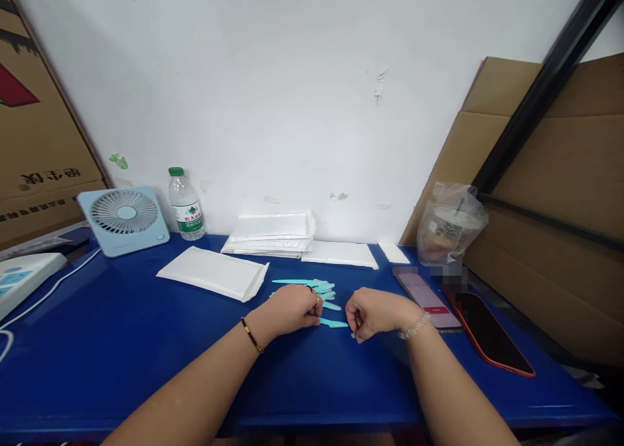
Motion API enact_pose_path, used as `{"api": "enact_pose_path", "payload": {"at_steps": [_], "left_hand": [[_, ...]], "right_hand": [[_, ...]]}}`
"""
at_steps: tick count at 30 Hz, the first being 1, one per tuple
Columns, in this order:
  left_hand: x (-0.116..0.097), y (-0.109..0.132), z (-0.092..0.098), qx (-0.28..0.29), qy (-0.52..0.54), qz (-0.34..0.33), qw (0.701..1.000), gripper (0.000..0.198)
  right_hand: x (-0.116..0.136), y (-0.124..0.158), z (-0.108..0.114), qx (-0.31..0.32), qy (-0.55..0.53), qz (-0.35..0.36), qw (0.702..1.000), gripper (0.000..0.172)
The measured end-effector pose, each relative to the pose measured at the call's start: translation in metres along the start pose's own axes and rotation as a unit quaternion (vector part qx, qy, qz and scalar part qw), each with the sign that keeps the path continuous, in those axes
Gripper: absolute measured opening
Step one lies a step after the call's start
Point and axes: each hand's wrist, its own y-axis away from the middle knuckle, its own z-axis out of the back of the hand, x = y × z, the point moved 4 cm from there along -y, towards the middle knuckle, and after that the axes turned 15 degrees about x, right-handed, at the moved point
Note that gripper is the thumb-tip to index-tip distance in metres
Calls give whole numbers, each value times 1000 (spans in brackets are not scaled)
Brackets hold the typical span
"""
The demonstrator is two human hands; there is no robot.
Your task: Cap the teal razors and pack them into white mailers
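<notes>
Our left hand [291, 309] curls over the teal plastic sticks [325, 288], right hand [376, 313] curled just right, corralling them; any pinch is hidden.

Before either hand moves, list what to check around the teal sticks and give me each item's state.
1. Both hands in view: left hand and right hand rest on the table. Ok.
2. Sticks within reach: the teal sticks lie at the left hand's fingers, and a single stick lies between the hands. Ok.
3. Grip on a stick: both hands are curled and hide it. Cannot tell.
4. White pouch: flat, left of the sticks, untouched. Ok.
5. Phones: two lie right of the right hand, apart from it. Ok.
6. Water bottle: upright, capped, by the wall. Ok.
</notes>
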Motion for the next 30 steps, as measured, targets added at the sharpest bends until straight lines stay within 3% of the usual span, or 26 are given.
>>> {"api": "enact_pose_path", "payload": {"at_steps": [2,5,9,12,16,26,30], "left_hand": [[-3,-2,0,-8,-23,8,1000,9],[-2,-1,3,-42,-21,21,999,13],[8,4,12,-107,127,26,986,15],[17,8,17,-138,247,18,959,17],[21,9,19,-155,286,20,945,17],[20,10,21,-154,267,35,951,19],[18,11,22,-150,269,30,951,20]], "right_hand": [[-1,2,4,-37,-11,18,999,6],[-4,9,16,-119,-124,81,982,6],[-6,19,35,-281,-272,171,904,19],[-3,19,40,-349,-304,202,863,22],[-2,16,38,-359,-316,217,851,24],[-13,14,39,-361,-393,199,822,30],[-12,11,38,-365,-388,195,823,31]]}}
